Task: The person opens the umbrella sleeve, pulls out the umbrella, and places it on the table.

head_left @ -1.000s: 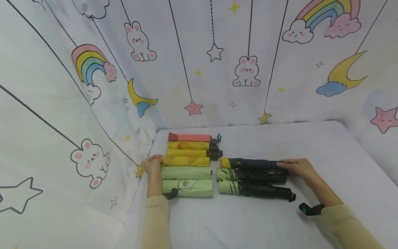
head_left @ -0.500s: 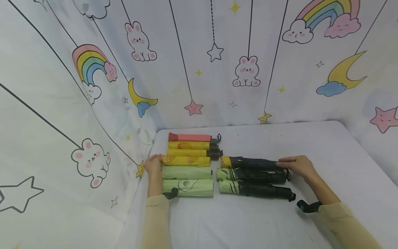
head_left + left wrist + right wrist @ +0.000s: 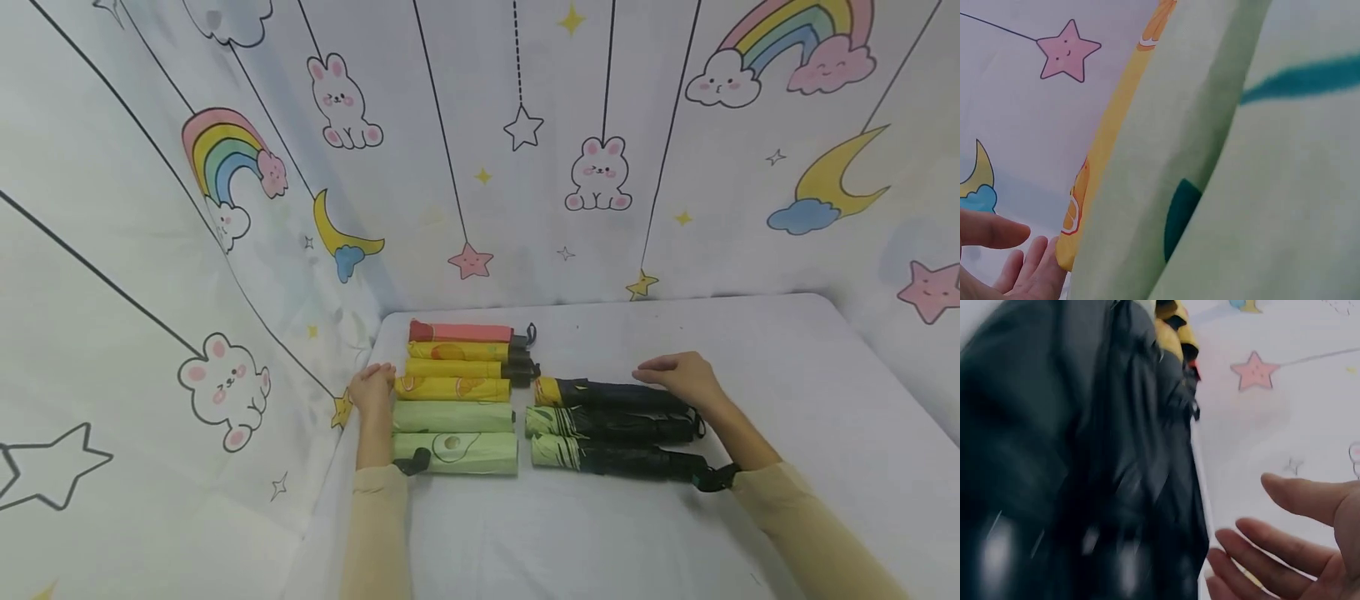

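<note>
My left hand point(image 3: 372, 387) has its fingertips at the left end of a yellow umbrella sleeve point(image 3: 453, 389) printed with orange slices; thumb and fingers stand apart in the left wrist view. Beside that sleeve lie a plain-looking pale green sleeve point(image 3: 453, 417) and an avocado-print green sleeve point(image 3: 483, 454). My right hand point(image 3: 682, 379), fingers extended and holding nothing, is over the far side of a folded dark umbrella point(image 3: 615, 395) with a yellow end. Two dark umbrellas with green-striped ends, the middle one point(image 3: 607, 424) and the nearest one point(image 3: 630, 461), lie parallel to it.
Behind the sleeves lie a red umbrella point(image 3: 465, 333) and two yellow ones, an orange-print umbrella point(image 3: 457, 351) and a plainer yellow umbrella point(image 3: 452, 368), with dark handles to the right. A cartoon-print curtain point(image 3: 525, 208) borders the white table point(image 3: 570, 533) at back and left.
My right hand has come off the right end of the yellow-ended dark umbrella and moved left and away from me above it. My left hand stays at the yellow sleeve's end.
</note>
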Demonstrator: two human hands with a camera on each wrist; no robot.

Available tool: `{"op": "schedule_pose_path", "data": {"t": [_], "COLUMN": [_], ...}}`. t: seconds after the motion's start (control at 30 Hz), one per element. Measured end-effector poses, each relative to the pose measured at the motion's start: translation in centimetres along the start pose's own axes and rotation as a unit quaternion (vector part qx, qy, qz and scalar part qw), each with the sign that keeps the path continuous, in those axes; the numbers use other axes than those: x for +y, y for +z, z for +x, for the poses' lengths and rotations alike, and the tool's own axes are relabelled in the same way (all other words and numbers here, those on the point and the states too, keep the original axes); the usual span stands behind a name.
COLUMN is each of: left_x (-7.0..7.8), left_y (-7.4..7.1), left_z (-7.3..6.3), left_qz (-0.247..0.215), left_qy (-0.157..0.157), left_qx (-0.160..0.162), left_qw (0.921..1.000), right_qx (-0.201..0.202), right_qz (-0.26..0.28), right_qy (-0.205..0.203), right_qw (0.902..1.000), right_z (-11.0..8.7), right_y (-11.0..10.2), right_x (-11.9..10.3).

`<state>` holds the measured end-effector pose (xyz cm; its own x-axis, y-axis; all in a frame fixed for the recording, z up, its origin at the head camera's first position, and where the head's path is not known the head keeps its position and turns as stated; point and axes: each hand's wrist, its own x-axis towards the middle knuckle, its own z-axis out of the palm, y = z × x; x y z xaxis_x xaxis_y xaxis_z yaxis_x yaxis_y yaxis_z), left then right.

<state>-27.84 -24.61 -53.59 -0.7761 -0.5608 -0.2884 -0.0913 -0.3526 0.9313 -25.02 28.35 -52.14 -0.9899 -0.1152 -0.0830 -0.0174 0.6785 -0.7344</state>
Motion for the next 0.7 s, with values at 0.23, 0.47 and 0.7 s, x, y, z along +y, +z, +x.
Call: {"op": "schedule_pose_path", "data": {"t": [0.23,0.47,0.7], "left_x": [0.6,0.3,0.3], "left_y": [1.0,1.7,2.1], "left_z": [-0.1,0.0,0.3], "left_qz": [-0.018,-0.031,0.012], "left_qy": [0.019,0.027,0.043], "left_qx": [0.01,0.008,0.016], "left_qw": [0.9996,0.9991,0.9989], "right_qx": [-0.051,-0.083,-0.101], "right_qz": [0.02,0.079,0.121], "right_qy": [-0.034,-0.024,-0.019], "right_qw": [0.9979,0.9931,0.9873], "right_z": [3.0,5.5,7.4], "right_y": [2.4,5.3,8.3], "right_x": [-3.7,-6.1,-7.5]}}
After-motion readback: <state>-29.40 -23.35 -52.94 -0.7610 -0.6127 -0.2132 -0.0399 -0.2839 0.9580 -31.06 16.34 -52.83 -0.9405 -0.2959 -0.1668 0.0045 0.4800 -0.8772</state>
